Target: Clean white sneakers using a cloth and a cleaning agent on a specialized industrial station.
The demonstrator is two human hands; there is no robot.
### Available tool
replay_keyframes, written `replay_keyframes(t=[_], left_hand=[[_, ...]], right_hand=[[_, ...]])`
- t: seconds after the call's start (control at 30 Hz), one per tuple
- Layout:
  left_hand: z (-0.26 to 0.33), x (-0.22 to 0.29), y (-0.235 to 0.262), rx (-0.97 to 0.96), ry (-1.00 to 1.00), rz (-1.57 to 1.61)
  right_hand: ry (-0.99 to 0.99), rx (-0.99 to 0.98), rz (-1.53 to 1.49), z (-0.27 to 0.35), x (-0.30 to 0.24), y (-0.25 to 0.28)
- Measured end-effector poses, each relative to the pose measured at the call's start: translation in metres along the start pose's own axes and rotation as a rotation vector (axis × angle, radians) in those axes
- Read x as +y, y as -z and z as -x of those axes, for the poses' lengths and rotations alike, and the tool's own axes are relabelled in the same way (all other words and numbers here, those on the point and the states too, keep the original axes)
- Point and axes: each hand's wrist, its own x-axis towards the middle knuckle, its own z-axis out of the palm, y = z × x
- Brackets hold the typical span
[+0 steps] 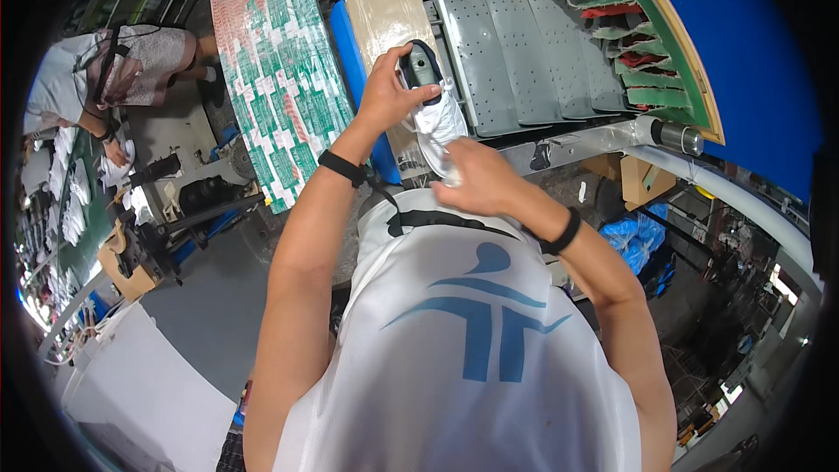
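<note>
I hold a white shoe (441,125) in front of my chest, its dark opening turned up and away from me. My left hand (389,87) grips the heel end around the dark collar. My right hand (476,177) clasps the toe end from below. Both wrists carry a black band. The shoe hangs just in front of a grey perforated metal conveyor (524,52).
A brown wrapped board (384,4) and a green-red patterned sheet (280,70) lie to the left of the conveyor. Green and red insoles (625,35) fill a rack at right. Another person (105,70) works on white shoes at far left.
</note>
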Motion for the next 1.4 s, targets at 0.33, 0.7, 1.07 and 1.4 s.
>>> replay_keyframes(t=[0.33, 0.7, 1.07, 1.4], left_hand=[[0.001, 0.0, -0.001, -0.007, 0.027, 0.059], [0.031, 0.038, -0.041, 0.14, 0.142, 0.205], [0.033, -0.025, 0.068, -0.129, 0.467, 0.533], [0.011, -0.202, 0.206, 0.211, 0.176, -0.617]], right_hand=[[0.136, 0.163, 0.336, -0.003, 0.031, 0.022], [-0.123, 0.286, 0.052, 0.028, -0.003, 0.012], [-0.341, 0.345, -0.048, 0.081, 0.043, -0.023], [-0.327, 0.32, -0.156, 0.076, 0.069, -0.066]])
